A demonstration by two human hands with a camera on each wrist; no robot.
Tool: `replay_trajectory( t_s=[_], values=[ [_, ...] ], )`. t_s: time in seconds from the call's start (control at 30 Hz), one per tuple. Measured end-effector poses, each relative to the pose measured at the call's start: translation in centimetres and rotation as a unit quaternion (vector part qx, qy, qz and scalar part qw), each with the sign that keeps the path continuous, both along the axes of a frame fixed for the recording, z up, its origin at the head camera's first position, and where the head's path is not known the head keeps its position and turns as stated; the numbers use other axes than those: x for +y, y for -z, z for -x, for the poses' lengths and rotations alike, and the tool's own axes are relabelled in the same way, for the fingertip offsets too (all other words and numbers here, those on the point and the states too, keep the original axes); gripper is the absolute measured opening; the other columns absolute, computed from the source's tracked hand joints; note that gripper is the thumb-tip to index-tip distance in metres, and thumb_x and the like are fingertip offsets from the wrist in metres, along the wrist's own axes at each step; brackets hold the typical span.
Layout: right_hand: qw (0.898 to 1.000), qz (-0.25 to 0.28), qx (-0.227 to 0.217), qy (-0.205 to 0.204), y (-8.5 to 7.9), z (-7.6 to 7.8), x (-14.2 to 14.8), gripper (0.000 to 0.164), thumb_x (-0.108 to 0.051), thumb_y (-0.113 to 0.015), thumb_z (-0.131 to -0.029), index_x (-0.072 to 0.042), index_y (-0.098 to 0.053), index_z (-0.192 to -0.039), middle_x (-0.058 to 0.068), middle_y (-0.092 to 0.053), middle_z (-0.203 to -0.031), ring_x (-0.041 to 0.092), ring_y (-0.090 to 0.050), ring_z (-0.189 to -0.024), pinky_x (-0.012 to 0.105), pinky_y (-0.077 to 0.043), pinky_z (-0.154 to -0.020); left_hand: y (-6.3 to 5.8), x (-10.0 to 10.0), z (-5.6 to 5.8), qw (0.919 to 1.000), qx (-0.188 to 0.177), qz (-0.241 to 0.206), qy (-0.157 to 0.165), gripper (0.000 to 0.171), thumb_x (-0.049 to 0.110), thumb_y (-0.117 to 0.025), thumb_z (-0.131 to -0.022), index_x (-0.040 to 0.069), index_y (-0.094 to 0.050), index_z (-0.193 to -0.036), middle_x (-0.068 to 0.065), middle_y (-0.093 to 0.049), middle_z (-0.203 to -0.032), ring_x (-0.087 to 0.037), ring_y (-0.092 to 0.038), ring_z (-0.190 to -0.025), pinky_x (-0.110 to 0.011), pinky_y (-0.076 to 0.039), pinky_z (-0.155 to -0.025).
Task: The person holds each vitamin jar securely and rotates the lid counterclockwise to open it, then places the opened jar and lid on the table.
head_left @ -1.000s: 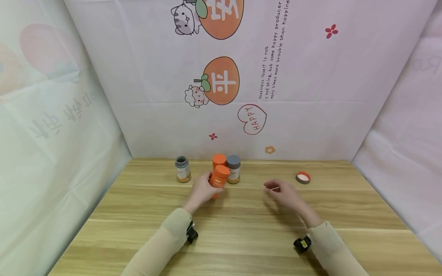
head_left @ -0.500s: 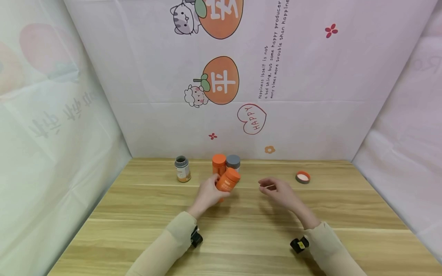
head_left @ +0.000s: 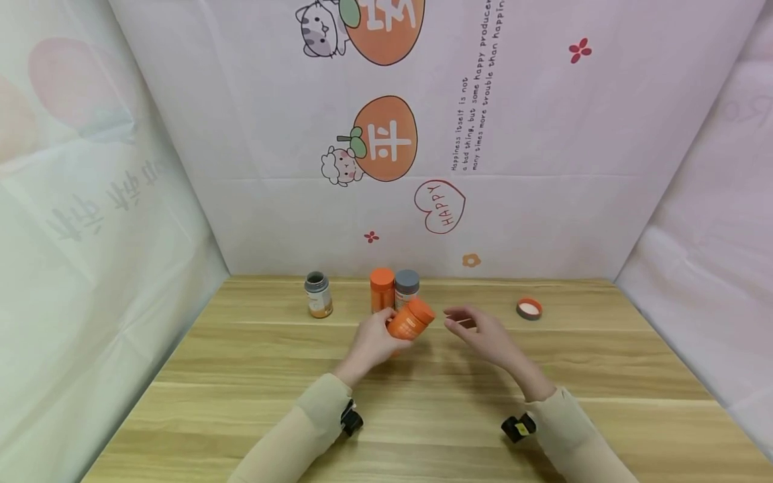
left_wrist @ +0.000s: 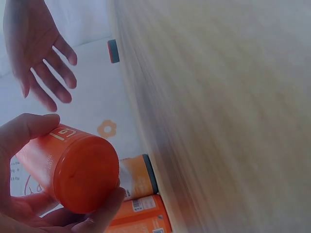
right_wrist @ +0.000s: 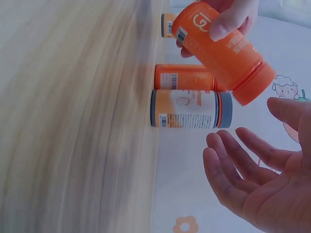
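My left hand [head_left: 376, 339] grips an orange bottle [head_left: 407, 323] round its body, tilted with its orange cap leaning right; the right wrist view shows the bottle [right_wrist: 218, 46] raised off the table. Close to that cap, my right hand [head_left: 483, 335] holds nothing, its fingers spread and loosely bent, as the right wrist view of the hand [right_wrist: 257, 170] shows. Behind the held bottle stand a second orange bottle [head_left: 382, 288] and a grey-capped bottle [head_left: 407, 287] with a white and orange label, side by side.
An uncapped grey-necked bottle [head_left: 318, 298] stands at the back left of the wooden table [head_left: 423, 422]. Toward the back right lies a loose cap [head_left: 529, 309], grey and orange with a white inside. A printed white cloth [head_left: 525, 168] hangs behind the table.
My left hand has carried the orange bottle to the right and tilted it further over. My right hand has come left toward it, with its fingers more spread.
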State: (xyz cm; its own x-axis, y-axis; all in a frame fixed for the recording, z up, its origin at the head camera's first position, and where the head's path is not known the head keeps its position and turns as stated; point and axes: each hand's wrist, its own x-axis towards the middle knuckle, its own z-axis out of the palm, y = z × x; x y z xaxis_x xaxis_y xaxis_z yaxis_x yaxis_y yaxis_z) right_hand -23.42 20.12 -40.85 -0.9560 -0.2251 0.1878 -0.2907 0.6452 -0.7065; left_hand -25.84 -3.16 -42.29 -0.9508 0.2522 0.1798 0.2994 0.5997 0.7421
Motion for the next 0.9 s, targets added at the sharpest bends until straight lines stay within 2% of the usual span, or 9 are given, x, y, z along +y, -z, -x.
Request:
replay_trajectory(
  t_s=[0.2, 0.37, 0.6, 0.73, 0.9],
  values=[
    [1.000, 0.007, -0.003, 0.000, -0.3, 0.1, -0.7, 0.045, -0.042, -0.053, -0.095, -0.010, -0.057, -0.126, 0.010, -0.064, -0.115, 0.026, -0.062, -0.101, 0.036, -0.053, -0.079, -0.4, 0.5, -0.6, 0.9998, -0.007, -0.011, 0.013, 0.044, 0.017, -0.083, -0.067, 0.009, -0.064, -0.106, -0.005, -0.066, -0.094, -0.017, -0.057, -0.079, -0.036, -0.048, -0.072],
    [1.000, 0.022, -0.008, -0.004, -0.6, 0.0, -1.1, 0.047, -0.045, -0.052, -0.094, -0.011, -0.058, -0.126, 0.009, -0.065, -0.112, 0.024, -0.062, -0.099, 0.032, -0.053, -0.075, -0.5, 0.9, -0.8, 0.9997, 0.000, -0.003, 0.023, 0.046, 0.017, -0.084, -0.066, 0.008, -0.066, -0.108, -0.005, -0.067, -0.095, -0.016, -0.058, -0.079, -0.034, -0.048, -0.072],
    [0.999, 0.045, -0.015, -0.010, -0.9, -0.1, -1.7, 0.047, -0.045, -0.052, -0.094, -0.011, -0.056, -0.127, 0.011, -0.064, -0.114, 0.026, -0.062, -0.098, 0.034, -0.054, -0.075, -1.0, 1.2, -1.3, 0.9994, -0.004, 0.024, 0.026, 0.047, 0.021, -0.084, -0.067, 0.010, -0.067, -0.109, -0.003, -0.068, -0.095, -0.014, -0.058, -0.078, -0.032, -0.049, -0.069],
    [0.999, 0.041, -0.013, -0.011, -1.0, -0.2, -2.0, 0.047, -0.044, -0.053, -0.094, -0.011, -0.056, -0.127, 0.011, -0.064, -0.114, 0.025, -0.062, -0.098, 0.032, -0.054, -0.076, -1.4, 1.3, -1.7, 0.9990, -0.013, 0.031, 0.030, 0.048, 0.022, -0.084, -0.066, 0.011, -0.068, -0.110, -0.001, -0.068, -0.093, -0.013, -0.058, -0.078, -0.031, -0.049, -0.070],
    [1.000, 0.030, -0.005, -0.005, -1.1, -0.3, -2.3, 0.048, -0.045, -0.053, -0.094, -0.010, -0.056, -0.126, 0.010, -0.065, -0.112, 0.023, -0.063, -0.096, 0.033, -0.053, -0.077, -1.7, 1.4, -2.1, 0.9986, -0.004, 0.039, 0.037, 0.049, 0.023, -0.084, -0.065, 0.010, -0.068, -0.109, 0.001, -0.068, -0.091, -0.011, -0.058, -0.075, -0.029, -0.049, -0.068]
  ],
)
